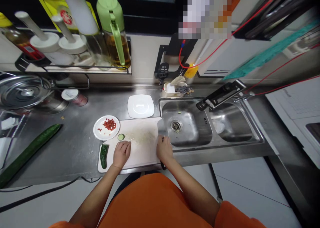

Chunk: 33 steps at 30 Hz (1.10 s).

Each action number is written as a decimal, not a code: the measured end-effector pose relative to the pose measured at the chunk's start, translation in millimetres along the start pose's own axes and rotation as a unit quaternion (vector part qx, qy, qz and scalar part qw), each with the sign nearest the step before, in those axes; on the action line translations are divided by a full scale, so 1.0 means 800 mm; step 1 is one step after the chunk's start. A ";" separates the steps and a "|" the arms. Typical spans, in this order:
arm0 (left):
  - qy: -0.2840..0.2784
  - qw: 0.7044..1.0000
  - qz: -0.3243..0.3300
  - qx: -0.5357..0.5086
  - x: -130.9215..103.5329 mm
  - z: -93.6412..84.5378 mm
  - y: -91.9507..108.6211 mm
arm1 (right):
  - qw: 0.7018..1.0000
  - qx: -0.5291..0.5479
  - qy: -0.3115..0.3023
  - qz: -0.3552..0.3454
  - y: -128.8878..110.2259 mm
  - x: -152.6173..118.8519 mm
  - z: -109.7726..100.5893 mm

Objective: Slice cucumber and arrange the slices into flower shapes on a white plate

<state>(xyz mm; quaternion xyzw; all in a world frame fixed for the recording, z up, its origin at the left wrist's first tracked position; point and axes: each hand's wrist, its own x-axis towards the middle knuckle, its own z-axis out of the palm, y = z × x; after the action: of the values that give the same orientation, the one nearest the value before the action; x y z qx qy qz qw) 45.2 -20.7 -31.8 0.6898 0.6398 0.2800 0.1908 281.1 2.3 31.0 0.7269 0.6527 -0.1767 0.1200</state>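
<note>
We've got the counter (75, 148) running L to R, w/ open room btwn the board and the long cuke. The sink (186, 139) sits just beside the board's R edge. The board (143, 156) is bare btwn our hands, damp in spots. The long cuke (31, 154) lies far L, near end cut off by the view.

Our forearms angle inward from below. Our R hand (165, 150), at the board's R edge, is closed around the knife (162, 126), blade pointing away from us; the fingers hide most of the handle. Our L hand (122, 153) rests on the board, back up, fingers bent and together; its underside's hidden, so we can't tell if it grips anything.

The sq. plate (140, 106) is past the board; the rd. plate (98, 128), w/ red bits (109, 124), is at the far L corner. The cuke piece (103, 156) lies near the L edge, the slice (120, 137) just past our L hand.
</note>
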 end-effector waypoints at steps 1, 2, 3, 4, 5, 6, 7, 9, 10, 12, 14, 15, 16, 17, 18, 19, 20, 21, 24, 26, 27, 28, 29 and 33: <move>0.009 1.000 -0.001 -0.006 0.009 0.000 0.005 | 1.000 0.012 0.004 -0.014 0.003 0.011 -0.008; 0.020 1.000 -0.005 -0.012 0.021 0.000 0.012 | 0.999 0.027 0.004 -0.018 0.004 0.026 -0.017; 0.031 0.999 -0.018 -0.015 0.038 0.001 0.019 | 0.999 0.046 0.010 -0.024 0.005 0.044 -0.026; 0.038 0.998 -0.038 -0.016 0.057 0.002 0.026 | 0.997 0.066 0.017 -0.031 0.005 0.064 -0.035; 0.044 0.996 -0.071 -0.012 0.080 0.003 0.033 | 0.996 0.084 0.026 -0.034 0.003 0.085 -0.044; 0.048 0.992 -0.114 -0.001 0.104 0.004 0.039 | 0.994 0.101 0.028 -0.030 0.000 0.106 -0.052; 0.045 0.986 -0.158 0.011 0.128 0.006 0.044 | 0.992 0.118 0.027 -0.022 -0.004 0.127 -0.059; 0.013 0.970 -0.242 0.023 0.172 0.010 0.050 | 0.991 0.136 0.011 0.008 -0.014 0.162 -0.069; -0.011 0.959 -0.283 0.026 0.190 0.012 0.050 | 0.990 0.139 0.008 0.012 -0.019 0.176 -0.072; -0.053 0.942 -0.330 0.010 0.215 0.016 0.046 | 0.989 0.146 -0.001 0.024 -0.029 0.197 -0.074; -0.063 0.936 -0.346 0.005 0.228 0.020 0.040 | 0.987 0.153 -0.011 0.037 -0.036 0.209 -0.072; -0.064 0.935 -0.350 0.004 0.230 0.022 0.036 | 0.986 0.158 -0.016 0.043 -0.038 0.213 -0.071; -0.065 0.934 -0.352 0.006 0.232 0.023 0.034 | 0.985 0.164 -0.020 0.047 -0.039 0.216 -0.070; -0.068 0.932 -0.355 0.006 0.232 0.024 0.031 | 0.984 0.169 -0.023 0.051 -0.040 0.219 -0.068; -0.071 0.931 -0.358 0.007 0.232 0.025 0.030 | 0.983 0.175 -0.026 0.053 -0.039 0.221 -0.067; -0.073 0.930 -0.361 0.007 0.232 0.025 0.029 | 0.982 0.179 -0.027 0.055 -0.039 0.224 -0.066; -0.075 0.928 -0.364 0.008 0.232 0.024 0.028 | 0.981 0.184 -0.028 0.055 -0.038 0.226 -0.066; -0.076 0.927 -0.366 0.008 0.232 0.023 0.029 | 0.980 0.187 -0.029 0.056 -0.037 0.227 -0.066; -0.076 0.928 -0.365 0.006 0.231 0.017 0.034 | 0.979 0.193 -0.030 0.058 -0.032 0.227 -0.067; -0.071 0.930 -0.359 0.006 0.224 0.011 0.042 | 0.979 0.196 -0.027 0.056 -0.028 0.218 -0.069; -0.066 0.932 -0.356 0.006 0.218 0.007 0.046 | 0.979 0.198 -0.023 0.052 -0.026 0.210 -0.070; -0.059 0.934 -0.353 0.004 0.210 0.003 0.051 | 0.979 0.199 -0.020 0.048 -0.023 0.200 -0.071; -0.048 0.935 -0.350 0.000 0.199 -0.001 0.056 | 0.979 0.201 -0.016 0.043 -0.020 0.187 -0.071; -0.035 0.940 -0.338 -0.026 0.139 -0.013 0.073 | 0.979 0.203 0.004 0.020 -0.008 0.124 -0.065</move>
<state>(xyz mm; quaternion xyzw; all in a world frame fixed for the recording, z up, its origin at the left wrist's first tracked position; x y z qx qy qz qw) 86.3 82.0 28.3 0.4371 0.8207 0.1910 0.3144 288.5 113.8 37.8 0.7498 0.5890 -0.3001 -0.0286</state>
